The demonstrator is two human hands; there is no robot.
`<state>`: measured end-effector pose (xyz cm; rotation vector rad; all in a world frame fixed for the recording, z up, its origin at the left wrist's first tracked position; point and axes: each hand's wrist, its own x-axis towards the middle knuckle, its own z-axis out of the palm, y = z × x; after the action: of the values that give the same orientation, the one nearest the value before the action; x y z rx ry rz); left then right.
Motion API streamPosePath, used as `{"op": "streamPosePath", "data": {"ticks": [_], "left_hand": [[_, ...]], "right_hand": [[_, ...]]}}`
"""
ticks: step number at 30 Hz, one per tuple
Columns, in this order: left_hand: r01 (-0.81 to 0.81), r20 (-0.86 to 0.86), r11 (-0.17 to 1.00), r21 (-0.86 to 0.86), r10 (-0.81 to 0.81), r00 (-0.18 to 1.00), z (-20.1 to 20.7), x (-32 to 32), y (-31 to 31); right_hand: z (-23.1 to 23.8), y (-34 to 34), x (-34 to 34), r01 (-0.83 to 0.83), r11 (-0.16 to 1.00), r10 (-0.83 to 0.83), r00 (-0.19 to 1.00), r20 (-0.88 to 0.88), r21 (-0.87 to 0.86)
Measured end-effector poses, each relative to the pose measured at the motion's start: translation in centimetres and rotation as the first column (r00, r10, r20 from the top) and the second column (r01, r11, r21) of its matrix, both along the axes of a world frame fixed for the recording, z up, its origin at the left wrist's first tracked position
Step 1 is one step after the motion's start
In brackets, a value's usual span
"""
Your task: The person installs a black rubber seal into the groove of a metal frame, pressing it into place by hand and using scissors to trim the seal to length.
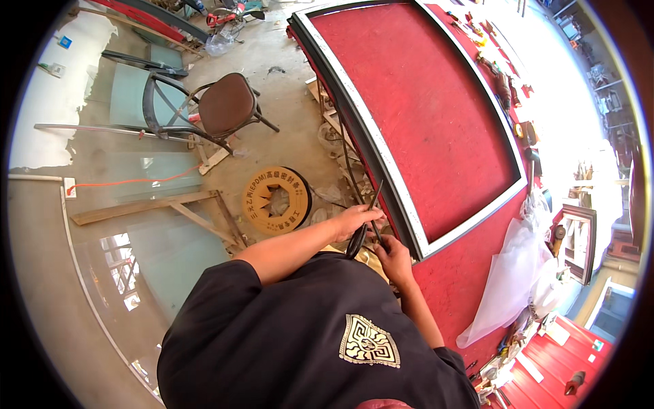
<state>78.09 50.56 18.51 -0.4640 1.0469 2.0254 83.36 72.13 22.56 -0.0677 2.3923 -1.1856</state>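
My left hand (362,217) is closed around a slim dark thing; its narrow end sticks up past the fingers, and a glossy black loop (356,243) hangs below. It resembles scissors, though the fingers cover its middle. Just right of it and nearer to me, my right hand (394,260) pinches a thin black strip (376,234), probably rubber. Both hands are beside the near left corner of a silver and black rectangular frame (475,218), which lies on a red-topped table (422,75). Left of my hands, a round tan cardboard reel (255,198) rests on the floor.
A chair with a brown seat (228,104) stands at the far left, near glass panes (153,170) and a wooden brace (146,207). Hand tools (503,88) line the table's right side. Translucent plastic sheeting (501,279) drapes over its near right part.
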Motion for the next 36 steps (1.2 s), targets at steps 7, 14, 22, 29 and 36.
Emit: {"op": "streamPosePath", "data": {"ticks": [7,14,22,29,36], "left_hand": [[-0.125,-0.132,0.987,-0.098,0.111,0.985,0.9,-0.3,1.9],[-0.287,-0.231,0.944,-0.163,0.246,0.941,1.6,-0.3,6.0],[-0.388,-0.211,0.893,-0.229,0.343,0.915,2.0,-0.1,8.6],[-0.371,-0.373,0.871,-0.321,0.244,0.895,2.1,-1.1,9.3],[-0.387,-0.149,0.911,-0.144,0.367,0.918,2.4,-2.5,8.0]], "right_hand": [[0.7,-2.0,-0.1,0.125,0.992,-0.11,0.896,-0.431,0.006],[2.1,0.5,-2.1,0.107,0.936,-0.033,0.975,0.218,-0.335],[0.4,3.8,-3.7,0.433,0.698,0.082,0.744,0.664,-0.571],[0.9,3.4,-4.9,0.201,0.75,0.263,0.784,0.562,-0.631],[2.6,4.7,-7.6,0.089,0.939,-0.002,0.967,0.254,-0.332]]}}
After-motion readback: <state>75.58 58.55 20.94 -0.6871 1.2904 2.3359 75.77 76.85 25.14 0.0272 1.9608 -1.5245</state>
